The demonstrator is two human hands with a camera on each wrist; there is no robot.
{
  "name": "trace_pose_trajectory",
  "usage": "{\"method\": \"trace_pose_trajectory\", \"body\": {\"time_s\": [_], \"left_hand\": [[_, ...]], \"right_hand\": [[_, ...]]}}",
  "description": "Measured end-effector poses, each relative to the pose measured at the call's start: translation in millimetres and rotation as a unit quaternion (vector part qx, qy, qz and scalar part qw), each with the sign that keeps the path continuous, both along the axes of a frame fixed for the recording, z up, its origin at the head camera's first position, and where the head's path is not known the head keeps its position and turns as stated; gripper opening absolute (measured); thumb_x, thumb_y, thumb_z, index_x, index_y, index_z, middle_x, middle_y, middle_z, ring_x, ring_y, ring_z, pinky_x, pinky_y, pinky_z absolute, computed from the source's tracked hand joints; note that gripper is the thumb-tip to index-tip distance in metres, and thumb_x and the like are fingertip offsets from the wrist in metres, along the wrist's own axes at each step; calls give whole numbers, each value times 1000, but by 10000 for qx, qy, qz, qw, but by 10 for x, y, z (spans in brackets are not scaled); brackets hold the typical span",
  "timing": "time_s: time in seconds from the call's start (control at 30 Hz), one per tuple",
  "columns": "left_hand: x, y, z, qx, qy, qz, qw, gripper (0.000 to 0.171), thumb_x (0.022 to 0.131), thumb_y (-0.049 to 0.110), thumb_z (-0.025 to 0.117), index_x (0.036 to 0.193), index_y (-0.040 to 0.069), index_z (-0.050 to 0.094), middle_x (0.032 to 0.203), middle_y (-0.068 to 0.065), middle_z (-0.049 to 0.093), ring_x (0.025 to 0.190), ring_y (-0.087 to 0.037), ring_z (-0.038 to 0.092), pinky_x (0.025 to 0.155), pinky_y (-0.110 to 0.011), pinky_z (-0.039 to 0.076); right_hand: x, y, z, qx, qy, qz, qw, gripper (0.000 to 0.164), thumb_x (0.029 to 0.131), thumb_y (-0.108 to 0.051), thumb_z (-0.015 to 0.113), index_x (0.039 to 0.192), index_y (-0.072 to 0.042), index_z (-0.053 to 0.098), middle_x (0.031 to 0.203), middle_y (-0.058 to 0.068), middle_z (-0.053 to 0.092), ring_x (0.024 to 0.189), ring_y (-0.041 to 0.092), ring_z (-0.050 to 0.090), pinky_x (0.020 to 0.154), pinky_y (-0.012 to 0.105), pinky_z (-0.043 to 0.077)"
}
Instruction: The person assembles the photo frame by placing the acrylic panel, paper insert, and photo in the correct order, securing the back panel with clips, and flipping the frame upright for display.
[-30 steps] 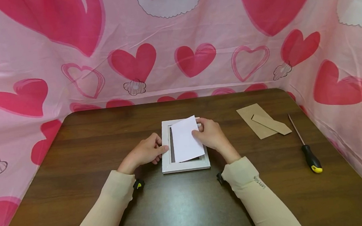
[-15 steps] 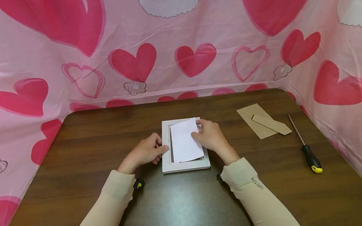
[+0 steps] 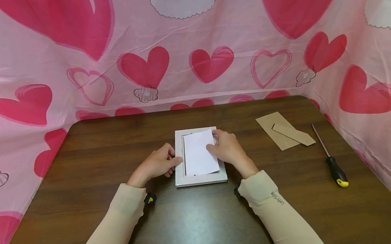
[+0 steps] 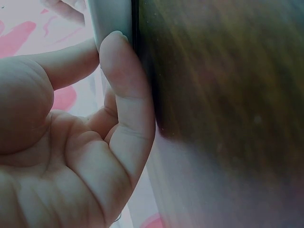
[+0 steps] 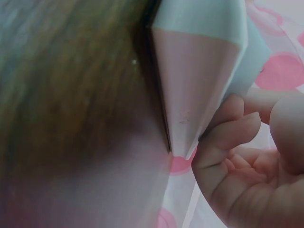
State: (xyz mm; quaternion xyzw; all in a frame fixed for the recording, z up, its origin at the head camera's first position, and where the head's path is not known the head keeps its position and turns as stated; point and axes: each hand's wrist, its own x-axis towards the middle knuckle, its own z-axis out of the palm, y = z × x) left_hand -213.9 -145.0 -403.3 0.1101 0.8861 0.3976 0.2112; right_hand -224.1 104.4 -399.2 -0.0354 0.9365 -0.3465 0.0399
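Note:
A white picture frame [image 3: 201,180] lies face down or up at mid-table, its dark opening mostly covered by a sheet of white paper [image 3: 199,153]. The person's right hand [image 3: 229,147] pinches the sheet's right edge, thumb on top. The sheet sits slightly tilted over the opening, a narrow dark strip showing at its left. At the frame's left side, the left hand [image 3: 158,162] grips the border with the thumb over it. In the left wrist view, a fingertip of the left hand [image 4: 99,137] presses the frame's side [image 4: 113,21]. The right wrist view shows curled right fingers [image 5: 216,156] beside the frame [image 5: 192,80].
Right of the frame lie a flat brown card [image 3: 271,130] and a narrower cardboard strip [image 3: 293,133] across it. A screwdriver [image 3: 333,165] with a black and yellow handle rests near the table's right edge. Heart-printed pink cloth [image 3: 101,40] hangs behind the wooden table [image 3: 125,133].
The right hand has lowered the white paper toward the frame and shifted it slightly left, turning it straighter with the opening. The left hand and the frame have stayed in place.

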Motion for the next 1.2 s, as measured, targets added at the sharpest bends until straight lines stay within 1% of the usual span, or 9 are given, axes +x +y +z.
{"method": "trace_pose_trajectory", "body": {"time_s": [0.3,0.57,0.8,0.87,0.97,1.1,1.2], "left_hand": [[7,1,-2,95,21,10,10000,31,91,28,67,103,7,46,81,-12,58,64,-23,59,58,-33,54],[18,4,22,37,16,1,10000,31,92,27,66,103,7,46,81,-12,58,64,-23,58,59,-33,54],[14,2,24,56,57,-14,10000,31,92,27,66,103,7,46,81,-12,58,64,-23,59,59,-34,54],[14,-1,23,58,61,-24,10000,31,92,27,66,103,7,46,81,-12,58,64,-23,59,59,-34,54],[15,-3,21,64,56,-23,10000,31,92,27,66,103,7,46,81,-12,58,64,-22,59,59,-33,54],[14,-2,18,59,59,6,10000,31,91,28,67,103,7,46,81,-12,58,64,-22,59,59,-33,54],[12,0,18,48,54,15,10000,32,91,28,67,104,7,46,81,-12,58,64,-22,59,59,-33,54]], "right_hand": [[5,24,20,78,-176,196,9996,59,89,-26,65,139,-7,42,64,6,56,54,18,51,50,29,45],[-1,22,19,196,-183,204,9994,60,88,-29,66,138,-5,43,71,6,57,61,19,53,61,31,49],[10,22,24,211,-255,333,9989,62,89,-29,66,140,-4,41,68,7,56,61,20,52,70,35,50],[13,25,32,264,-286,401,9984,64,88,-29,66,141,-4,40,68,7,56,60,20,51,71,35,50],[18,29,41,347,-333,467,9977,66,87,-28,67,143,-5,38,68,7,55,59,21,49,69,36,49],[24,25,40,393,-367,506,9973,67,87,-28,68,143,-6,38,72,7,56,61,21,50,70,36,49],[27,17,39,410,-370,497,9972,67,86,-28,68,143,-6,38,75,6,56,65,21,51,75,36,50]]}}
